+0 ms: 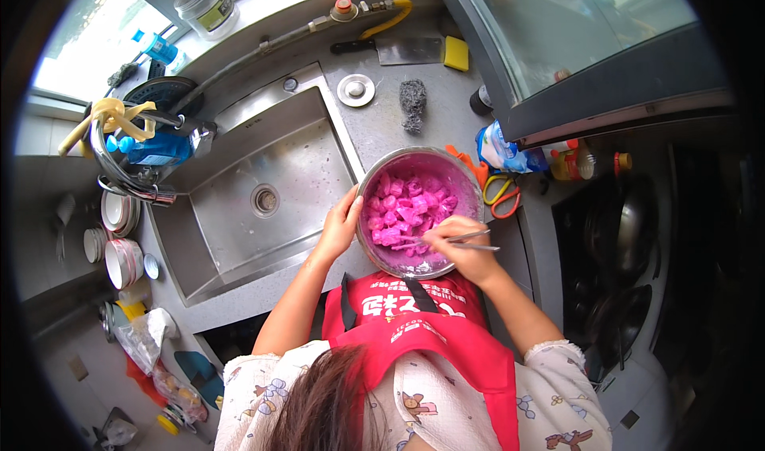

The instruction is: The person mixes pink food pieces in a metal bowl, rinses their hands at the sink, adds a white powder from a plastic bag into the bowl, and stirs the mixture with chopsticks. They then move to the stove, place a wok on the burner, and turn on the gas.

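Note:
A round metal bowl (472, 200) stands on the counter's front edge, just right of the sink, its inner wall smeared pink. Inside lie many bright pink coated chunks (412, 203); what food they are I cannot tell. My left hand (343, 221) grips the bowl's left rim, thumb on top. With my right hand (460, 245) I hold a pair of metal chopsticks (475, 246), their tips among the chunks at the bowl's lower part. A red apron with white writing (412, 307) hangs below the bowl.
Left is a steel sink (269, 170) with a curved faucet (119, 173). Steel wool (412, 104), a drain strainer (355, 90), a cleaver (409, 51) and a yellow sponge (456, 53) lie behind. Scissors (505, 197) lie right of the bowl; an open window sash (597, 92) juts over the counter.

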Demonstrator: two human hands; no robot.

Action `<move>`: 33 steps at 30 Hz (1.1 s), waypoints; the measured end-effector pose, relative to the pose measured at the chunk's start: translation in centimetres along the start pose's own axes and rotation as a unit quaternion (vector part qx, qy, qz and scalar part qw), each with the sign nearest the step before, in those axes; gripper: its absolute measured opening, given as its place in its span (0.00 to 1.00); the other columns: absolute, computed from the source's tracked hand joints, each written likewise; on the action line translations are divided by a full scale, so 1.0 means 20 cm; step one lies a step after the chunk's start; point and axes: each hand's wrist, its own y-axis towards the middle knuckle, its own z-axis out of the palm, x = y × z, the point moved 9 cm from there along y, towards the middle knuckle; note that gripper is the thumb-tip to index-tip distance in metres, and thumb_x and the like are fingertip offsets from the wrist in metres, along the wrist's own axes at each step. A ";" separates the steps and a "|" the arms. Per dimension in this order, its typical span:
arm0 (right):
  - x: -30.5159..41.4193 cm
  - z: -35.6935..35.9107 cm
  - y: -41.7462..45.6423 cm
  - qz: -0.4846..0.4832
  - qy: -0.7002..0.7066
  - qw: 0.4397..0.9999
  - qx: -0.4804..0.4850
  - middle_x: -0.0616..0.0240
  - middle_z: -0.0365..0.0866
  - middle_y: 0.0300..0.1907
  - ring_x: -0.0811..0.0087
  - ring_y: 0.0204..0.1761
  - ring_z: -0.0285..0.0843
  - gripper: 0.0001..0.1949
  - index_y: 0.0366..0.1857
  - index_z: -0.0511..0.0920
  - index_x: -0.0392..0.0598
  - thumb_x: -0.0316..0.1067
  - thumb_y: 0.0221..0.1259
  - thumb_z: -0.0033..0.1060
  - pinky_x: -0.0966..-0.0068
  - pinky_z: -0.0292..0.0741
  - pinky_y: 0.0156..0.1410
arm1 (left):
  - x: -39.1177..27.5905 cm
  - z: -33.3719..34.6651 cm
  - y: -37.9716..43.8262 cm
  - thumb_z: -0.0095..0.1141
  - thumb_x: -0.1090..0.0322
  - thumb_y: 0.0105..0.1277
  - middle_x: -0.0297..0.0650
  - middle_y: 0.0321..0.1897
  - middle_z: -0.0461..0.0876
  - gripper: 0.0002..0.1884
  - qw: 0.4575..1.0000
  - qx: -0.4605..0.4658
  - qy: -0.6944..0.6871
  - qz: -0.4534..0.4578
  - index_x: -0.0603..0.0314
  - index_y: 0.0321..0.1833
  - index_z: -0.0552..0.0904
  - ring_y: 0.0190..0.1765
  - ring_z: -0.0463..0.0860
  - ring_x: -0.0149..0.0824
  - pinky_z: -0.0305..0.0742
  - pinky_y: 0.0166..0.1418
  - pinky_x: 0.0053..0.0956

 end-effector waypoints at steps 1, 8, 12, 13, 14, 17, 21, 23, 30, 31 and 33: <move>0.00 0.07 0.00 -0.042 0.000 0.999 0.019 0.65 0.80 0.24 0.73 0.28 0.78 0.03 0.30 0.85 0.42 0.28 0.53 0.68 0.77 0.74 0.34 | 0.00 0.00 0.01 0.44 0.58 0.76 0.39 0.56 0.78 0.22 1.000 -0.004 0.009 0.016 0.60 0.67 0.70 0.55 0.75 0.29 0.70 0.58 0.24; -0.17 0.28 -0.01 -0.252 -0.195 0.941 0.112 0.65 0.78 0.24 0.64 0.26 0.79 0.07 0.26 0.81 0.45 0.35 0.57 0.64 0.70 0.76 0.31 | 0.05 0.02 0.03 0.44 0.57 0.76 0.32 0.44 0.80 0.22 1.000 0.023 -0.003 -0.005 0.55 0.68 0.70 0.39 0.77 0.23 0.74 0.41 0.21; -0.21 0.00 0.05 -0.185 -0.208 0.960 0.009 0.61 0.79 0.25 0.64 0.25 0.79 0.05 0.28 0.81 0.42 0.30 0.57 0.65 0.71 0.74 0.31 | 0.04 0.03 0.00 0.44 0.58 0.76 0.35 0.45 0.81 0.21 0.995 0.042 -0.070 -0.060 0.56 0.68 0.70 0.39 0.78 0.25 0.76 0.40 0.22; -0.23 -0.06 0.06 -0.154 -0.191 0.969 -0.026 0.60 0.79 0.25 0.64 0.25 0.78 0.04 0.28 0.82 0.41 0.29 0.57 0.65 0.71 0.73 0.31 | 0.02 0.04 -0.01 0.44 0.59 0.76 0.37 0.47 0.81 0.21 0.990 0.049 -0.099 -0.086 0.58 0.68 0.70 0.42 0.79 0.26 0.76 0.42 0.22; -0.24 -0.10 0.06 -0.131 -0.167 0.976 -0.051 0.59 0.79 0.24 0.65 0.25 0.78 0.04 0.29 0.82 0.40 0.28 0.57 0.64 0.72 0.73 0.30 | 0.01 0.05 -0.02 0.45 0.59 0.76 0.35 0.45 0.81 0.21 0.991 0.037 -0.101 -0.081 0.57 0.68 0.70 0.39 0.77 0.25 0.75 0.39 0.21; -0.13 -0.12 0.02 -0.087 -0.135 0.982 -0.097 0.59 0.79 0.23 0.67 0.24 0.78 0.04 0.28 0.82 0.39 0.28 0.58 0.64 0.73 0.72 0.29 | 0.02 0.04 -0.04 0.45 0.57 0.76 0.32 0.41 0.80 0.21 0.993 0.014 -0.088 -0.077 0.55 0.68 0.70 0.33 0.75 0.22 0.74 0.32 0.20; -0.07 0.18 -0.02 -0.028 -0.021 0.999 0.010 0.60 0.82 0.27 0.72 0.28 0.83 0.06 0.32 0.82 0.37 0.28 0.62 0.59 0.77 0.77 0.32 | 0.09 0.04 -0.02 0.44 0.56 0.76 0.32 0.43 0.80 0.22 0.995 0.018 -0.053 -0.077 0.53 0.69 0.69 0.33 0.77 0.23 0.76 0.34 0.22; -0.12 0.22 -0.01 -0.101 -0.061 0.993 0.020 0.58 0.82 0.28 0.67 0.30 0.82 0.05 0.32 0.82 0.38 0.28 0.61 0.61 0.73 0.76 0.34 | 0.08 0.05 -0.01 0.44 0.57 0.76 0.32 0.42 0.80 0.22 0.995 0.017 -0.058 -0.077 0.54 0.69 0.69 0.33 0.76 0.22 0.75 0.33 0.21; -0.22 -0.10 -0.05 -0.074 -0.156 0.984 -0.043 0.58 0.83 0.30 0.68 0.31 0.83 0.05 0.33 0.83 0.38 0.28 0.59 0.63 0.76 0.78 0.36 | 0.03 0.06 -0.02 0.44 0.58 0.76 0.33 0.40 0.80 0.22 0.994 0.030 -0.083 -0.072 0.56 0.69 0.68 0.32 0.75 0.22 0.74 0.30 0.21; -0.19 -0.16 -0.05 -0.055 -0.162 0.984 -0.053 0.58 0.82 0.29 0.70 0.29 0.83 0.05 0.33 0.83 0.36 0.28 0.60 0.61 0.76 0.78 0.34 | 0.03 0.06 -0.02 0.44 0.58 0.76 0.33 0.41 0.80 0.22 0.993 0.031 -0.085 -0.071 0.56 0.70 0.68 0.32 0.75 0.22 0.74 0.30 0.21; -0.22 -0.32 -0.06 0.040 -0.049 0.990 -0.122 0.60 0.81 0.27 0.74 0.25 0.82 0.09 0.32 0.82 0.35 0.30 0.65 0.58 0.79 0.78 0.30 | 0.05 0.07 -0.03 0.43 0.57 0.76 0.34 0.46 0.80 0.22 0.993 0.032 -0.081 -0.081 0.54 0.70 0.68 0.36 0.78 0.24 0.77 0.33 0.22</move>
